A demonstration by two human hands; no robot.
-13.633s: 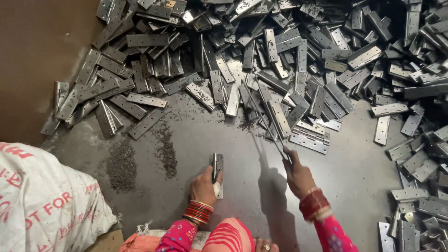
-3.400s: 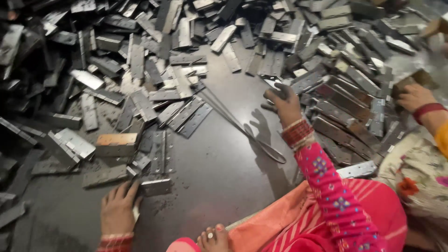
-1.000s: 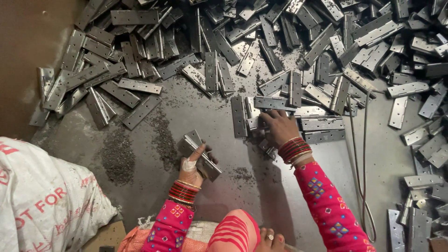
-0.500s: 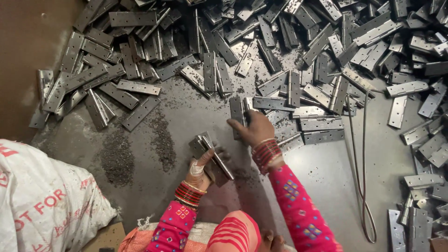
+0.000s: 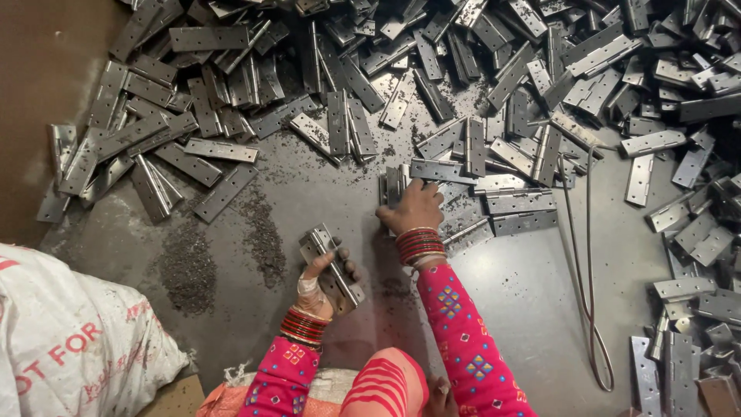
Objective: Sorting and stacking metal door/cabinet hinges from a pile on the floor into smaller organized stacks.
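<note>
My left hand (image 5: 320, 287) grips a small stack of grey metal hinges (image 5: 333, 262), held tilted just above the dark metal floor. My right hand (image 5: 413, 208) reaches forward with its fingers closed on another hinge bundle (image 5: 394, 187) that stands on edge at the near rim of the pile. Both wrists carry red bangles above pink patterned sleeves. A huge heap of loose steel hinges (image 5: 463, 69) spreads across the far half of the view.
A white printed sack (image 5: 69, 340) lies at the bottom left. A long bent wire rod (image 5: 588, 255) lies on the floor to the right. More hinges (image 5: 695, 340) are piled at the right edge. Dark metal filings (image 5: 185, 266) dust the floor left of my hands.
My right hand has slid left from the flat hinges to the upright bundle and closed on it. My left hand has kept its hinge stack, shifting slightly toward me.
</note>
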